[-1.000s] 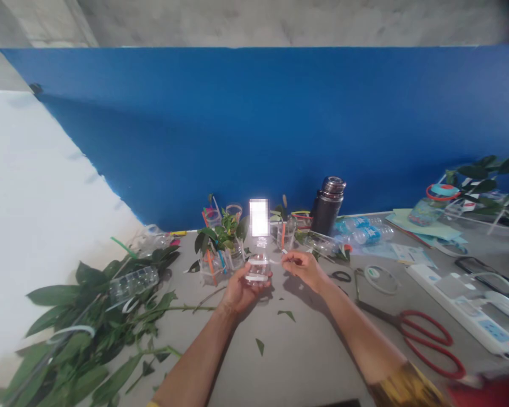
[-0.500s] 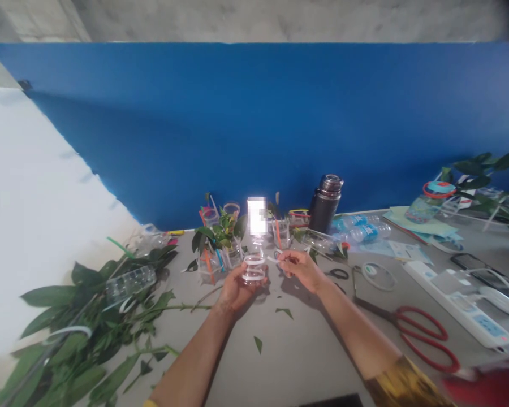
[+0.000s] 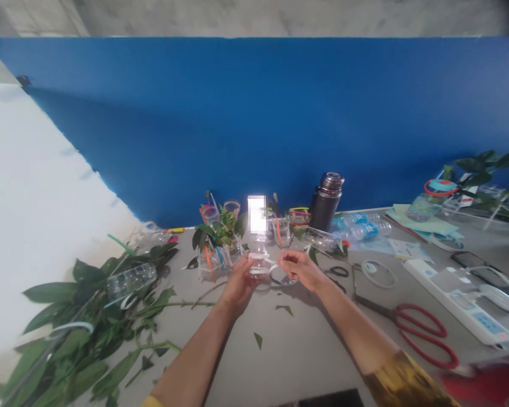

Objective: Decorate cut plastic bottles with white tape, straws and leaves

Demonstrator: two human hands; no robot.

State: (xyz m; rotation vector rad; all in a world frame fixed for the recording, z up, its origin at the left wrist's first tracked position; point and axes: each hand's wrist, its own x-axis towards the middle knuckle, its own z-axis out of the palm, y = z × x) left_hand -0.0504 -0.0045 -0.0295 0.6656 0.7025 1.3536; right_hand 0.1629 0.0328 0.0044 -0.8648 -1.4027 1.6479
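Note:
A clear plastic bottle (image 3: pixel 259 270) stands upright at the middle of the table, with white bands running around its body. My left hand (image 3: pixel 238 281) is closed around its left side. Just right of the bottle, my right hand (image 3: pixel 302 269) pinches a thin white strip (image 3: pixel 271 272) between thumb and fingertips. The strip reaches to the bottle and part of it curls in a loop below my right fingers. Behind the bottle are clear cups with leafy sprigs (image 3: pixel 227 226) and coloured straws. A blurred-out white patch covers the area above the bottle's top.
Leafy branches (image 3: pixel 68 294) and a ribbed clear tray (image 3: pixel 131 281) lie at left. A dark thermos (image 3: pixel 326 200) stands behind my right hand. Red-handled scissors (image 3: pixel 424 333), a white tape roll (image 3: pixel 378 275), a power strip (image 3: pixel 458 305) and water bottles (image 3: pixel 369 230) lie at right.
My left hand has shifted slightly right and turned higher on the bottle. My right hand stays close beside it, and the white strip now forms a wider loop under it.

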